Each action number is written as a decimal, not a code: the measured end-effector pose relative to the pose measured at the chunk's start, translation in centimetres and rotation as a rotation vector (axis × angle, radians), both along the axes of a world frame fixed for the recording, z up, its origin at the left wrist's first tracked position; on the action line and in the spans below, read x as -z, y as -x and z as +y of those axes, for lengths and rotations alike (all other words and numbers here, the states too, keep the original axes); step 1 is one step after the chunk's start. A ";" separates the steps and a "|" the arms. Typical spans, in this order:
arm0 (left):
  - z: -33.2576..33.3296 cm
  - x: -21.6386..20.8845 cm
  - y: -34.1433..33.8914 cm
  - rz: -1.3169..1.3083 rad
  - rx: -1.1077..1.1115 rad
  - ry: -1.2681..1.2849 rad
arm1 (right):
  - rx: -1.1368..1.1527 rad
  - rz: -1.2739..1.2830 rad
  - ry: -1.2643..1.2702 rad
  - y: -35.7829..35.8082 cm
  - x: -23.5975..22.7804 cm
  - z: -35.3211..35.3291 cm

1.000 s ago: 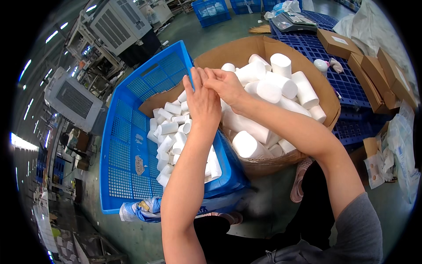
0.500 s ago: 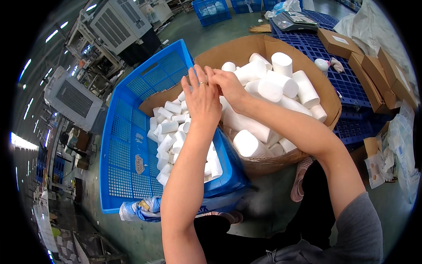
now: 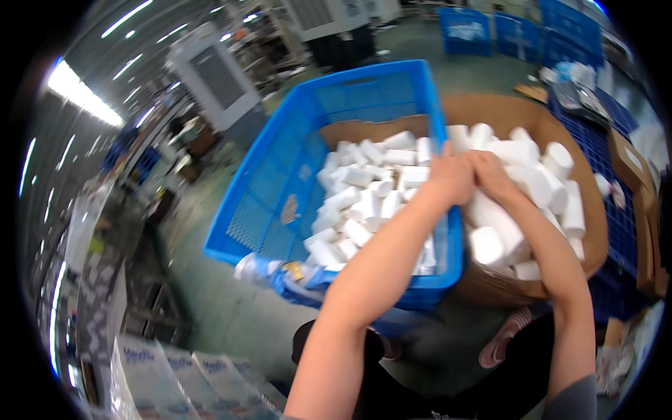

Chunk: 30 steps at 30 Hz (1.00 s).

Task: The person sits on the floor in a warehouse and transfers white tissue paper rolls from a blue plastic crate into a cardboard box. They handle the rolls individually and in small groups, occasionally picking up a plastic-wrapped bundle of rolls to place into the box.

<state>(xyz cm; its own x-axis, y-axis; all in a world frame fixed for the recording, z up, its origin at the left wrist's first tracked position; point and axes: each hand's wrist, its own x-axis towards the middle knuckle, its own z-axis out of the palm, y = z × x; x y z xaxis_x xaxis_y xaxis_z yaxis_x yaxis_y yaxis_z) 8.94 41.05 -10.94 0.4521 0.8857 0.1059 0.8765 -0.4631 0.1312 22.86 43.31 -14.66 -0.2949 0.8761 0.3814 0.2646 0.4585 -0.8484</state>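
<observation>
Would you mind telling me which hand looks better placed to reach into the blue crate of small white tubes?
Probably the left hand: it sits right at the blue crate's near wall, beside the small white tubes. The right hand lies over the large white cylinders in the cardboard box.

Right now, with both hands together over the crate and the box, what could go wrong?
The left hand and right hand meet above the rim between the blue crate and the cardboard box, so a dropped piece could land on the wrong side. The big white tubes are heaped above the box's edge and may roll off. The picture is blurred, so what the hands hold is unclear.
</observation>
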 end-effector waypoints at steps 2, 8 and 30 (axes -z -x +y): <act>-0.2 0.8 -0.1 -0.108 -0.011 -0.201 | -0.130 0.105 0.129 -1.1 1.2 1.7; 0.3 2.7 -1.1 -0.031 -0.110 -0.623 | -0.175 0.754 0.597 3.0 -2.5 -1.9; -0.6 1.3 -1.2 0.090 -0.216 -0.654 | -0.185 0.727 0.517 2.1 -2.0 -1.1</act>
